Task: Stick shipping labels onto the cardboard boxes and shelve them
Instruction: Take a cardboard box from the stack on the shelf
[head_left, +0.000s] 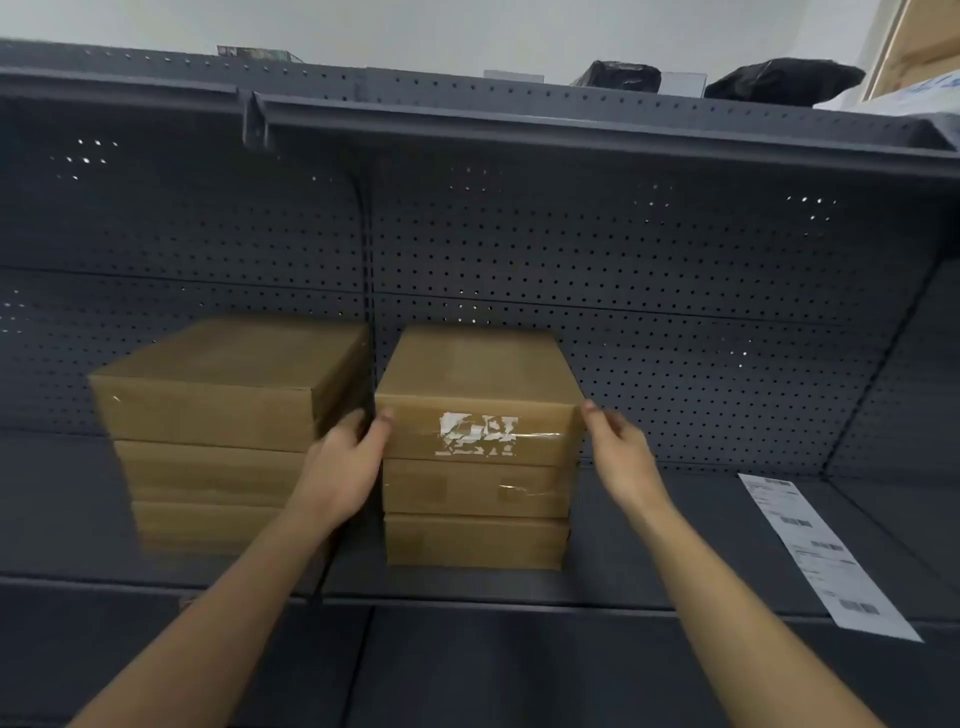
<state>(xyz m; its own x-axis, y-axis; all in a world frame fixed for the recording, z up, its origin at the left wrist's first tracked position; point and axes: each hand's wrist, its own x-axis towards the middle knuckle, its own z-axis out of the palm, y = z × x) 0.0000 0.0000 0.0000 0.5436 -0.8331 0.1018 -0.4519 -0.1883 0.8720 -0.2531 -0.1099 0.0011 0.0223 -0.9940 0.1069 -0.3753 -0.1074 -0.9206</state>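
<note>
Two stacks of three flat cardboard boxes stand on the dark grey shelf (649, 582). The top box (472, 369) of the right stack has a torn white sticker under clear tape on its front. My left hand (345, 467) lies against this box's left side, in the gap between the stacks, with its thumb on the front left corner. My right hand (621, 457) touches the front right corner with its fingertips. The left stack (208, 441) stands close beside it. A long white strip of shipping labels (810, 551) lies flat on the shelf to the right.
A perforated grey back panel (675, 291) closes the shelf behind the boxes. The upper shelf (519, 130) overhangs and carries black wrapped parcels (779, 78). The shelf's side wall (904, 395) rises at the far right.
</note>
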